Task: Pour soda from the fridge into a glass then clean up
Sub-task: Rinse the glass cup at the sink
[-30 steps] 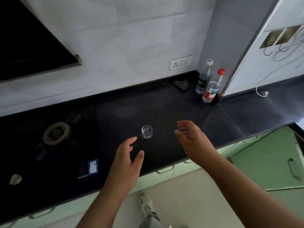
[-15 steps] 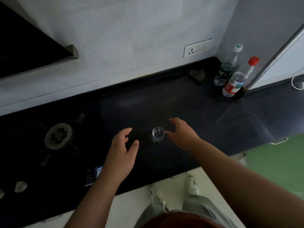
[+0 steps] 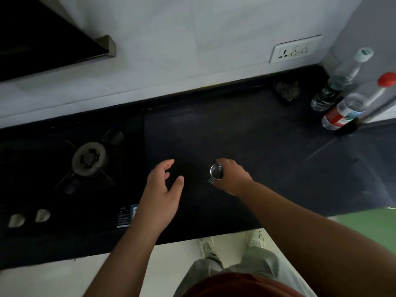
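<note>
Head view looks straight down on a dark table (image 3: 257, 136), and the glass (image 3: 216, 171) stands upright on it about midway along, somewhat nearer the front edge than the back wall, its open mouth facing up so that its long axis runs vertically. The right hand (image 3: 232, 179) is at the glass from its right side, with fingers (image 3: 222, 162) curled round the wall of it; the grip looks closed on the glass, though the far side of the contact is hidden by the hand itself. What may be a small handle shows at the near-left of the glass, too small to tell for sure. The left hand (image 3: 162, 189) hovers just left of the glass, apart from it, its fingers (image 3: 169, 162) spread and loosely bent, holding nothing. The right hand is therefore the one placed to lift or shift the glass, and a straight upward lift suits its upright stance. Two capped bottles (image 3: 340, 99) stand at the far right corner, well apart from both hands; a burner (image 3: 89, 158) lies toward the left edge.
</note>
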The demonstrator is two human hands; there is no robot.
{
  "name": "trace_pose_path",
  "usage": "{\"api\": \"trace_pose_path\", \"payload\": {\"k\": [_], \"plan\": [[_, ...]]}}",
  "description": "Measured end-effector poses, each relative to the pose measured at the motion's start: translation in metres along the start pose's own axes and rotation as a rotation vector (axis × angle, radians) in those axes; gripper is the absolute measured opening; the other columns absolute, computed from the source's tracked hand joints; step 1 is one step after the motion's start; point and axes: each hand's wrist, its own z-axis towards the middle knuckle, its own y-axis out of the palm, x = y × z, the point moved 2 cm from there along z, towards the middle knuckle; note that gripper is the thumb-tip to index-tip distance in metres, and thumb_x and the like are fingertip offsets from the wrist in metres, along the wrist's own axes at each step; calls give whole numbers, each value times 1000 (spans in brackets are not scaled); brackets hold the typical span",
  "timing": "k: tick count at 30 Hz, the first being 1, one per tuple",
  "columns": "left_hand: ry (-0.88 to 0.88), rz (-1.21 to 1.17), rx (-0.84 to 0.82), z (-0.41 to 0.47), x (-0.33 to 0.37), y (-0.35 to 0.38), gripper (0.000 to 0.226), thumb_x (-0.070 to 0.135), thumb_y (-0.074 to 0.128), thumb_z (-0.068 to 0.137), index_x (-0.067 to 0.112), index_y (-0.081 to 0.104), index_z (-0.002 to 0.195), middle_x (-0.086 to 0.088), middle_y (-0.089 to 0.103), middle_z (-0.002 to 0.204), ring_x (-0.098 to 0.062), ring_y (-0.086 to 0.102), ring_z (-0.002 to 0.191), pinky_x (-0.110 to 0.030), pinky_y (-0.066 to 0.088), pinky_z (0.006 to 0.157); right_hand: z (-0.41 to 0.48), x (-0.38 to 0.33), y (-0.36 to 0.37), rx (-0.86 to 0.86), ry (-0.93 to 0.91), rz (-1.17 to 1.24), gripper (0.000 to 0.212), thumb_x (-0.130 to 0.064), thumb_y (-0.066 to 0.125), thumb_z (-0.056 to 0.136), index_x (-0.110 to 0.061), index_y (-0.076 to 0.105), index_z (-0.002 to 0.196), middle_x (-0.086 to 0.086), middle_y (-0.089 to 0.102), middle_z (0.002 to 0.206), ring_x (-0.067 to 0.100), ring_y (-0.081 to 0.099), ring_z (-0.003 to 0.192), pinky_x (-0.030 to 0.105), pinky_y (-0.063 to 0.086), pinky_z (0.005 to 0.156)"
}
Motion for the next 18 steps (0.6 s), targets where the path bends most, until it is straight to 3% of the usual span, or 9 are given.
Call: {"api": "trace_pose_path", "payload": {"k": [6, 12, 18], "plan": [[-4, 10, -7, 2, -3, -2, 48, 36, 56, 99, 39, 39, 144, 18, 37, 149, 3, 41, 132, -22, 37, 96, 4, 0, 9, 50, 12, -11, 64, -17, 72, 83, -31, 44, 139, 1, 49, 138, 29, 54, 120, 49, 49, 99], [14, 8, -34, 5, -5, -6, 48, 36, 56, 98, 40, 39, 143, 18, 37, 149, 4, 41, 131, -23, 38, 97, 1, -4, 1, 99, 12, 38, 40, -21, 68, 83, -34, 53, 117, -6, 52, 111, 26, 59, 104, 48, 55, 87], [76, 25, -74, 12, 5, -8, 49, 30, 56, 99, 39, 39, 144, 19, 36, 148, 4, 40, 131, -23, 36, 98, -19, -9, -24, 206, 26, 94, 46, -28, 74, 77, -38, 55, 118, -7, 56, 120, 23, 61, 104, 48, 51, 94]]}}
